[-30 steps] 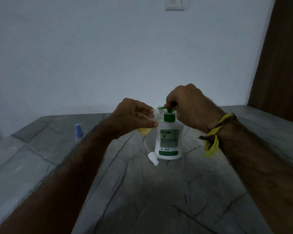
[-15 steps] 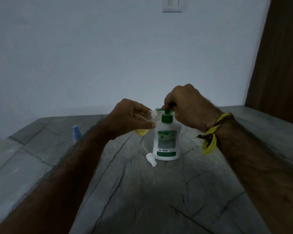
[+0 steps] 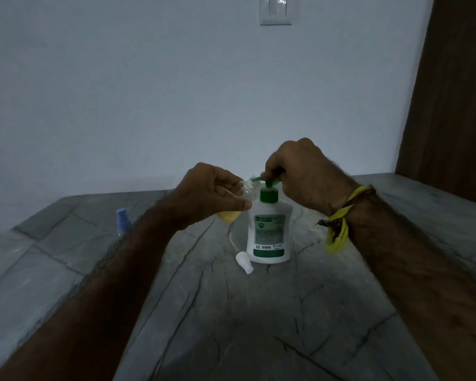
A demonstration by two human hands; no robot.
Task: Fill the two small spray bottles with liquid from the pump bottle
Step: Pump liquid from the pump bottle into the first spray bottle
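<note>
Two hands busy: left hand [image 3: 212, 192] grips the small spray bottle [image 3: 246, 188] under the pump bottle [image 3: 270, 229] spout; right hand [image 3: 300, 171] clasps its pump head [image 3: 270, 182]. Press slowly, mouth aligned.

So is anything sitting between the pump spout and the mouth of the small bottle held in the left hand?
Nothing visible. The left hand holds the small clear bottle tilted, its open neck right at the tip of the green spout of the pump bottle. The right hand grips the pump head. The removed white sprayer lies on the table.
</note>
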